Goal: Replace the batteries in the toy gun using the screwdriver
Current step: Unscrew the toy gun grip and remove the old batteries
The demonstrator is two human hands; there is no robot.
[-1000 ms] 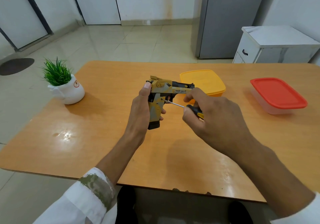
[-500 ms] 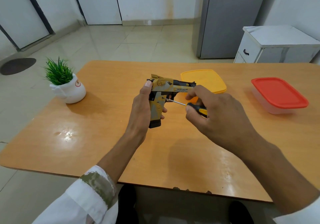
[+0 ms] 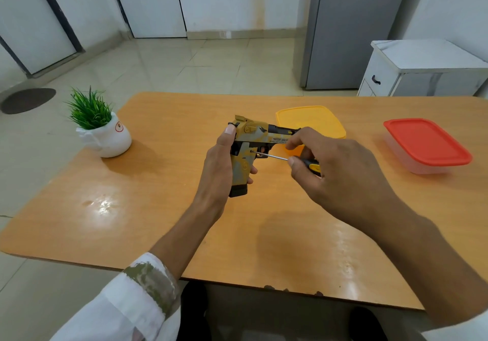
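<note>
My left hand [image 3: 220, 163] grips the yellow, grey and black toy gun [image 3: 250, 142] by its handle and holds it upright above the wooden table [image 3: 158, 208], barrel pointing right. My right hand [image 3: 340, 171] holds a screwdriver [image 3: 277, 157] with a black and yellow handle. Its thin metal shaft runs left, and the tip touches the side of the gun's grip just below the slide. My right index finger rests against the barrel. No batteries are in sight.
A yellow-lidded container [image 3: 311, 121] sits just behind the gun. A red-lidded clear container [image 3: 427, 145] stands at the right. A small potted plant in a white pot [image 3: 103, 129] is at the table's left edge. A white cabinet [image 3: 422, 71] and grey fridge [image 3: 351, 29] stand beyond.
The screwdriver tip stays on the gun's grip while my right hand shifts slightly on the handle. The gun and left hand hold almost still.
</note>
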